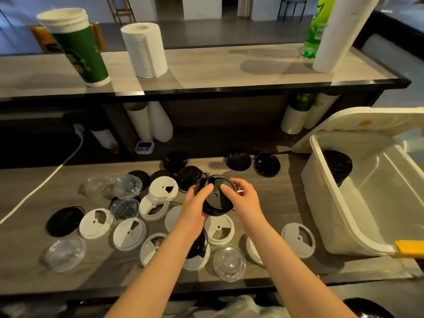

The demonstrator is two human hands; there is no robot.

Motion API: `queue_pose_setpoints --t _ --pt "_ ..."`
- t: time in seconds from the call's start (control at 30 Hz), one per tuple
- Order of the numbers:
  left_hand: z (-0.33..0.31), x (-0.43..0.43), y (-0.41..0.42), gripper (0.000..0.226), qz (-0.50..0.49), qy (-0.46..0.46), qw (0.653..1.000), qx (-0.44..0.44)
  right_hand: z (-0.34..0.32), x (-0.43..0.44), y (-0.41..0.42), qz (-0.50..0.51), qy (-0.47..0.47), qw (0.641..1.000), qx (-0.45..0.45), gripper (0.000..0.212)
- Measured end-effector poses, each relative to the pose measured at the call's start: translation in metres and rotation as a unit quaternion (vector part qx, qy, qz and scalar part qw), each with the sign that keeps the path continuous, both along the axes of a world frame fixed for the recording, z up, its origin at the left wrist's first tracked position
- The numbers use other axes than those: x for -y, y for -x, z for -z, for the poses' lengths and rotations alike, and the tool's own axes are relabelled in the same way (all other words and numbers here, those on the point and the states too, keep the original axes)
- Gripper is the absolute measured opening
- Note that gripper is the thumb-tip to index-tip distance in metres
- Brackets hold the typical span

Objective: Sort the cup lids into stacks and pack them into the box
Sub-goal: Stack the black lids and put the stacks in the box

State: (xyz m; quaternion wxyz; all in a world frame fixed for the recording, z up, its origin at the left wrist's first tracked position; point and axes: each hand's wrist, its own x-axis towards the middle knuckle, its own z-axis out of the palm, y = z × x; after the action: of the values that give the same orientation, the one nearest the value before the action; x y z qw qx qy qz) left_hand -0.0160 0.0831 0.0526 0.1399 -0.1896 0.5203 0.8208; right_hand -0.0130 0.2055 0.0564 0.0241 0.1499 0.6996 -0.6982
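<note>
A small stack of black lids (215, 200) is held above the counter between both hands. My left hand (195, 207) grips its left edge from below, thumb on top. My right hand (243, 198) holds the right edge, its fingers curled over the top lid. Loose lids lie around on the counter: white ones (129, 234), clear dome ones (229, 262) and black ones (65, 221). More black lids (266, 162) lie at the back. The white plastic box (332, 214) stands open at the right, with a stack of black lids (338, 166) inside.
The box's lid (367, 125) leans open behind it. A raised shelf holds a green cup stack (78, 49), a paper roll (144, 49), a green bottle (316, 31) and a tall white roll (339, 33). A white cable (46, 180) crosses the counter's left side.
</note>
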Motion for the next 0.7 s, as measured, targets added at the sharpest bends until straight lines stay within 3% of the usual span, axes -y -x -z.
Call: queue_pose_setpoints --t 0.07,0.2,0.43,0.57,0.7 --pt "-0.002 0.003 -0.003 0.026 -0.010 0.007 1.000 -0.004 0.000 0.002 -0.002 -0.007 0.004 1.000 0.005 0.031" --pt "-0.004 0.010 -0.009 0.029 -0.030 0.001 1.000 0.004 0.001 0.001 -0.006 -0.069 0.104 0.991 0.043 0.027" --pt "0.003 0.037 -0.011 0.035 -0.071 -0.024 0.996 0.042 0.009 0.020 0.012 -0.126 0.013 0.991 0.046 0.025" --pt "0.002 0.055 -0.004 0.028 -0.127 0.017 0.991 0.048 0.013 0.040 0.028 -0.195 -0.043 0.977 0.068 0.030" --pt "0.007 0.085 0.004 0.031 -0.174 0.034 0.983 0.056 0.024 0.048 0.053 -0.184 -0.099 0.974 0.082 0.026"
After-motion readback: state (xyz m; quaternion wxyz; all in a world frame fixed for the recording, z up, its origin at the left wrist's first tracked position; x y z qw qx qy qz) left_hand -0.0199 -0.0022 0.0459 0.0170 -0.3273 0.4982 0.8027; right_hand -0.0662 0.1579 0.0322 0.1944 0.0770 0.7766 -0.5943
